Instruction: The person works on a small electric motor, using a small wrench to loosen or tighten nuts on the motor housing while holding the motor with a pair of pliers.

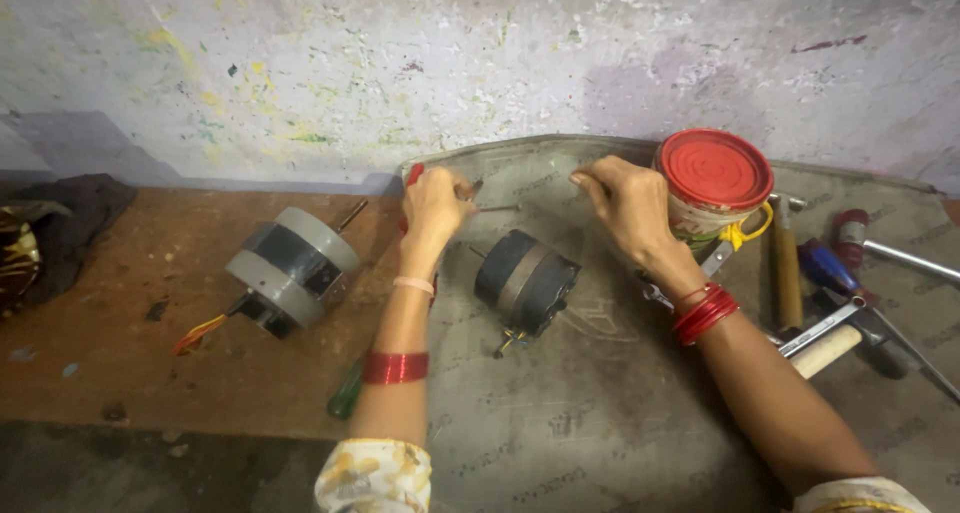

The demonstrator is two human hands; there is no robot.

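Worker's two forearms reach out over a grey mat (600, 423) laid on a brown bench (130, 343), patterned sleeves at the bottom edge of the head cam view. Red bangles sit on both wrists, and a spool-like coil of red wire (395, 367) rings the left forearm. A green-handled screwdriver (345, 395) lies just beside that arm, partly hidden.

Between the arms, on the mat, rests a small dark motor (526, 281), lying on its side w/ a shaft end and terminal pointing toward the viewer. Off to the left, well apart on the bare bench, a grey-and-black motor (292, 267) lies tilted, w/ coloured leads trailing from it.

Further out, the left hand (435, 208) is clenched round a red-handled tool (414, 175); its tip is too small to make out. The right hand (630, 205) has fingers curled and pinched together; a thin wire or rod (497, 209) shows between the hands, but cannot tell if the right grips it.

Just beside the right hand stands a tin w/ a red lid (716, 173). To its right: a wooden-handled hammer (788, 268), a blue-handled tool (830, 270) and other metal tools. Paint-flecked wall (480, 63) behind.
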